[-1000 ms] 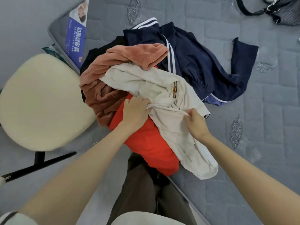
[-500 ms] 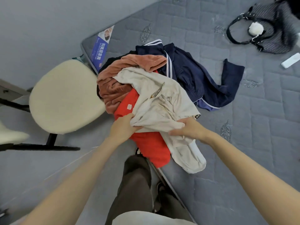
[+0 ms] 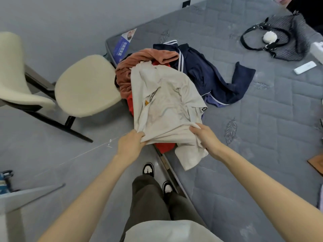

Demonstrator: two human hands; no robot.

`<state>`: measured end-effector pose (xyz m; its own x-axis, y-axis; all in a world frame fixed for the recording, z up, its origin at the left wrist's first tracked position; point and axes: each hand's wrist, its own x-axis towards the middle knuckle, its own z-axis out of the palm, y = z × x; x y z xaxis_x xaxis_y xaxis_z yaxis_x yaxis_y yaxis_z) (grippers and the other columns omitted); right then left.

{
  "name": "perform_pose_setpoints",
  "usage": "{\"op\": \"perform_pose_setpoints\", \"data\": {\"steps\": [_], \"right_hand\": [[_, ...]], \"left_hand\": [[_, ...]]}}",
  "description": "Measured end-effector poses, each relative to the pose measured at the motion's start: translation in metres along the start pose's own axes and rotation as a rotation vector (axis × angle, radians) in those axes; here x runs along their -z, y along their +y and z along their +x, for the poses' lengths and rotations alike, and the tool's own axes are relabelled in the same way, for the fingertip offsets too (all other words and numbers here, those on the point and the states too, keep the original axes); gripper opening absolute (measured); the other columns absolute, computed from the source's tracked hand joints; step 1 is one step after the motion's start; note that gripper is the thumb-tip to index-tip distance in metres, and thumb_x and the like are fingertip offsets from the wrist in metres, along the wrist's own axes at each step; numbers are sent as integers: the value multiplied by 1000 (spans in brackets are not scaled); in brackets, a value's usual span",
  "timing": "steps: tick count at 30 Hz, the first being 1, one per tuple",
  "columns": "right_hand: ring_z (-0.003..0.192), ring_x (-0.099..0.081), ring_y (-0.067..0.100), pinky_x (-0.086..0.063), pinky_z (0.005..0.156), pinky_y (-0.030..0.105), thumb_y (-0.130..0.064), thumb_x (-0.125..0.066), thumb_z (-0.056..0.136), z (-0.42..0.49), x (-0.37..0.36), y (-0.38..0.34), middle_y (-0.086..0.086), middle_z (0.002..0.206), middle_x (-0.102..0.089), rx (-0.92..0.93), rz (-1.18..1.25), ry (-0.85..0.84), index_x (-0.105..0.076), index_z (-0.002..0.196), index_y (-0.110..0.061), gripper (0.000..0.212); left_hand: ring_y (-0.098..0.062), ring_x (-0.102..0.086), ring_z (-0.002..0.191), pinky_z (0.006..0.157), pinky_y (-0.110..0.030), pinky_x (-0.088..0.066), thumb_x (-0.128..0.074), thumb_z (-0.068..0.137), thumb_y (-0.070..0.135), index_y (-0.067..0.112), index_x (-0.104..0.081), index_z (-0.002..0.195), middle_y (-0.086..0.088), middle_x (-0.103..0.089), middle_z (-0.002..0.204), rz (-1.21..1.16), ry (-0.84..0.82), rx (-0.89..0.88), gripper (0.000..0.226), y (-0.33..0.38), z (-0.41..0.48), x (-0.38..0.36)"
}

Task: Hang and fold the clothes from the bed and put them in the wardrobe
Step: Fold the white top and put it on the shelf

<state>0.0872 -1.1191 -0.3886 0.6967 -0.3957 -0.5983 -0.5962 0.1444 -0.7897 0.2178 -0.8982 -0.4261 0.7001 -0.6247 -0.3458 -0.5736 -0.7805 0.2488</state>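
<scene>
- The task was judged to be at its very start: no garment was seen hung or folded, and neither a wardrobe nor a hanger was shown in the view.
- A cream shirt (image 3: 166, 102) was grasped at its near edge by both hands. A bunched fold at one side was gripped by the curled fingers of the left hand (image 3: 130, 144), and the cloth at the other side was pinched by the right hand (image 3: 205, 137).
- The shirt was held stretched between the hands while most of it was draped over the rest of the pile. One loose part was left lying on the bed (image 3: 262, 137) just below the right hand.
- The pile was found along the bed's left edge, close to its far left corner.
- Under and beside the shirt, three more garments were left untouched: a red garment (image 3: 164, 147) at the edge, a rust-brown garment (image 3: 139, 62) toward the corner, and a navy jacket (image 3: 209, 79) spread toward the middle of the bed.
- The step in hand was taken to be the picking of the first piece. Its hanging or folding, its storing, and the same for every other piece were judged to remain.
- A dark handbag (image 3: 288, 41) was seen near the bed's far right side, and a cream chair (image 3: 87, 84) stood on the floor just beside the left edge.
</scene>
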Motion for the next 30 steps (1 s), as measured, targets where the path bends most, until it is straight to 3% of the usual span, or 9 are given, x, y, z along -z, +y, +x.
{"op": "perform_pose_setpoints", "data": {"steps": [4, 8, 12, 16, 19, 21, 24, 26, 30], "right_hand": [[76, -69, 6, -48, 57, 11, -36, -66, 87, -27, -7, -7, -9, 83, -75, 2, 92, -48, -72, 92, -19, 19], [85, -69, 6, -50, 61, 16, -53, -84, 60, -51, -10, -3, -11, 92, -73, -11, -104, -139, -65, 103, -27, 53], [98, -55, 16, -43, 69, 26, -26, -89, 60, -64, -23, 20, -7, 104, -56, -68, -758, -259, -46, 113, -22, 68], [106, -56, 28, -47, 80, 31, -15, -66, 81, -74, -38, 51, 9, 124, -57, -279, -1189, -378, -49, 130, -12, 52], [91, -57, 24, -44, 71, 30, -20, -61, 83, -82, -42, 65, 4, 112, -61, -420, -1244, -371, -56, 116, -12, 35], [102, -58, 25, -41, 75, 30, -24, -53, 88, -84, -36, 69, 4, 118, -60, -405, -1259, -229, -55, 118, -16, 31], [118, -54, 33, -44, 89, 37, -28, -44, 94, -77, -12, 70, 12, 131, -55, -372, -1045, 46, -52, 129, -17, 38], [119, -52, 36, -48, 92, 44, -27, -38, 99, -63, 2, 62, 14, 135, -53, -303, -770, 161, -49, 133, -13, 39], [113, -57, 30, -51, 92, 52, -22, -38, 100, -20, 6, 10, 9, 131, -57, -152, 134, 294, -50, 132, -16, 35]], "left_hand": [[-26, -55, 90, 64, -34, -40, -55, 92, 21, 10, -50, 105, -9, -54, 103, 57, -19, -21, 18, -3, -19, 4], [-31, -45, 110, 62, -34, -40, -64, 80, 13, 5, -58, 94, -14, -44, 129, 185, 68, -143, 17, -13, -37, 6], [-24, -38, 130, 109, -38, -25, -50, 87, 14, 18, -60, 103, -1, -50, 132, 464, -236, -334, 19, -32, -45, -4], [-31, -56, 95, 66, -32, -34, -44, 92, 17, 19, -36, 91, -12, -60, 104, 244, -427, -274, 8, -41, -55, -9], [-32, -56, 91, 65, -33, -34, -43, 97, 24, 17, -34, 102, -14, -58, 103, 40, -542, -209, 12, -38, -58, -14], [-28, -53, 84, 63, -31, -33, -48, 97, 37, 16, -39, 109, -12, -58, 99, -21, -557, -181, 25, -34, -57, -12], [-26, -56, 94, 70, -31, -38, -56, 90, 51, 19, -53, 115, -7, -61, 106, 158, -479, -220, 40, -29, -45, -1], [-27, -59, 100, 72, -29, -40, -56, 92, 36, 16, -58, 109, -6, -62, 111, 338, -342, -215, 26, -20, -31, 9], [-29, -60, 97, 67, -30, -39, -55, 87, 10, 11, -63, 102, -9, -64, 108, 331, -60, -20, 17, -2, 3, 47]]}}
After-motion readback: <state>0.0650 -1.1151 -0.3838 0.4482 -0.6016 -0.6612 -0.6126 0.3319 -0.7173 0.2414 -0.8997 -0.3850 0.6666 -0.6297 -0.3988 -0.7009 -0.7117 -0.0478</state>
